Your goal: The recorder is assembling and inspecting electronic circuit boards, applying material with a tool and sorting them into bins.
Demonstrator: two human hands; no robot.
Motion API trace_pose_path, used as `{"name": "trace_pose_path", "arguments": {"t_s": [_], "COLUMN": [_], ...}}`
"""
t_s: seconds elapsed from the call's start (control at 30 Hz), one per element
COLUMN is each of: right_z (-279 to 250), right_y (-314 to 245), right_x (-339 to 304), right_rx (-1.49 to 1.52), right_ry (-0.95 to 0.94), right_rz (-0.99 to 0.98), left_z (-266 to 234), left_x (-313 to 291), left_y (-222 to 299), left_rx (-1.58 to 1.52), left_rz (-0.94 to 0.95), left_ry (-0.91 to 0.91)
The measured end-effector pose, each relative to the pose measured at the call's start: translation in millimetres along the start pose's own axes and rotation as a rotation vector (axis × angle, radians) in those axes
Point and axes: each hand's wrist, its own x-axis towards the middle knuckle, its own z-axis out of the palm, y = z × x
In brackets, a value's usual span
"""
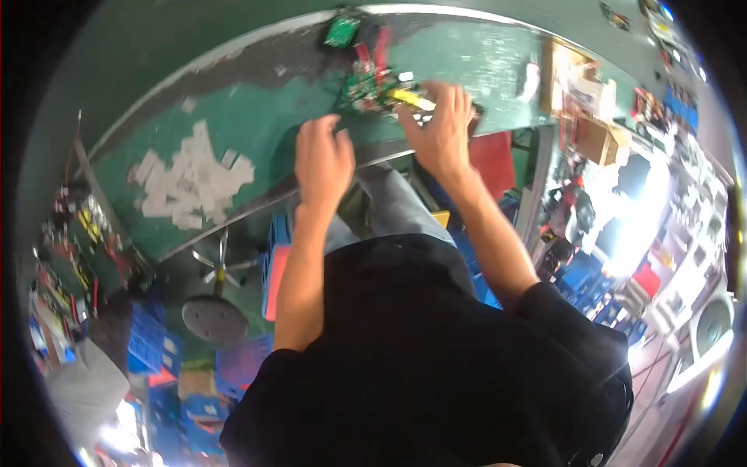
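Note:
My left hand hovers over the near edge of the green-topped table, thumb apart from the fingers and nothing in it. To its right, my right hand has its thumb and fingers spread over a small yellow part; motion blur hides whether it touches it. Beside that part lies a cluster of green circuit boards with wires. Under the right hand's outer side a dark piece shows, mostly covered. Farther back are a red strip and another green board.
Flat pale pieces lie in a loose pile on the table's left. An open cardboard box stands at the right end. Below are a round stool and blue crates. A red panel is under the table's right side.

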Motion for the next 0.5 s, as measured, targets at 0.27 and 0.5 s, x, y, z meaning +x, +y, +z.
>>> {"name": "trace_pose_path", "arguments": {"t_s": [0.27,0.5], "right_z": [-69,-51], "right_y": [191,263], "right_x": [-70,26], "right_rx": [0.914,-0.087], "right_ry": [0.424,0.249], "right_rz": [1.09,0.514], "left_z": [-33,-13], "left_x": [-3,-22], "left_y": [7,59], "left_rx": [-0.043,-0.093], "left_rz": [-0.184,-0.242], "left_ry": [-0.017,0.249]}}
